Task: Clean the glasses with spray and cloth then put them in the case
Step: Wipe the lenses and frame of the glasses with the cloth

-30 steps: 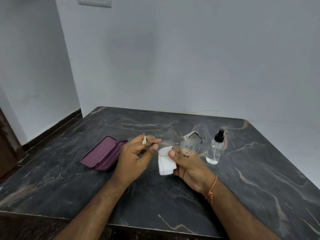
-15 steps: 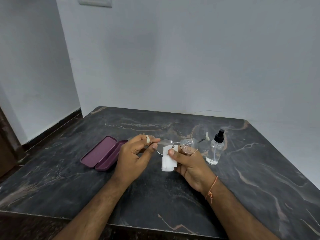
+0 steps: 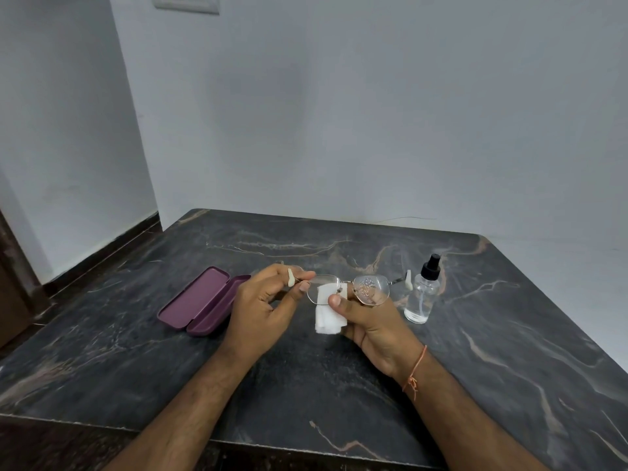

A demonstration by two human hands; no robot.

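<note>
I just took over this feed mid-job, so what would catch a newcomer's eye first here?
At the centre of the dark marble table, two hands hold wire-rimmed glasses: the left hand pinches one end, and the right hand grips the bridge with a folded white cloth. The lens on the right is speckled with droplets. An open purple glasses case lies to the left, and a clear spray bottle stands to the right.
</note>
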